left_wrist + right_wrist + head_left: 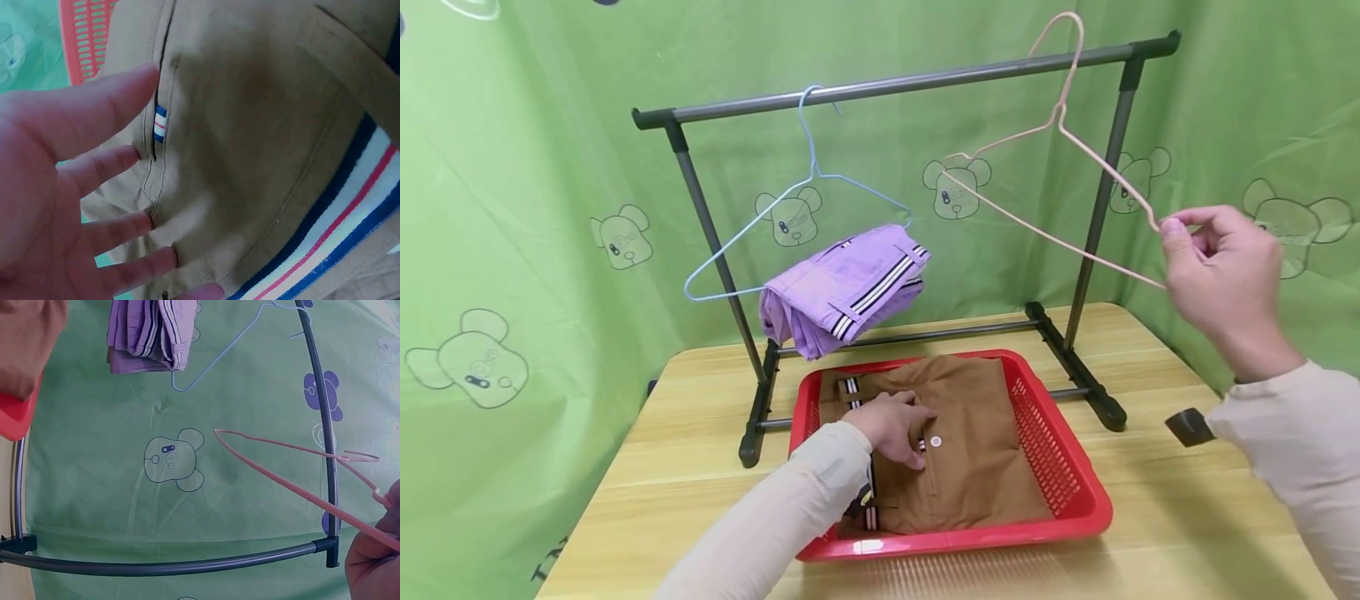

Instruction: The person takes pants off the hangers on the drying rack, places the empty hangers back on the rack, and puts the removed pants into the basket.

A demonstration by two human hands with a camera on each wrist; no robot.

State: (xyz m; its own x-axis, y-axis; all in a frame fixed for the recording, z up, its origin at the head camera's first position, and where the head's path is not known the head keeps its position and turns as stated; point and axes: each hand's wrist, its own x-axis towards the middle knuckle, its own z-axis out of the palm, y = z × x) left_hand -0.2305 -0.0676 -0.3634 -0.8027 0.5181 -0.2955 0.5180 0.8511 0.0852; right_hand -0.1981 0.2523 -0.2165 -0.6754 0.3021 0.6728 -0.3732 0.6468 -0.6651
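My right hand (1225, 275) pinches the pink hanger (1060, 111), which reaches left from those fingers; my left hand (889, 423) spreads its fingers on brown pants (977, 454) beneath them, in a red basket (955, 542).

On the table (692, 475), before the curtain (865, 42), stands the rack (895, 86), with the basket (985, 537) between its feet (1084, 379), reaching nearer. At the bar's (940, 81) left is the left hanger (812, 171), bearing the upper trousers (842, 287); at its right, the right hanger (1061, 111), one end in the right hand (1225, 271). In the basket lie the lower trousers (973, 475), the left hand (891, 422) on them.
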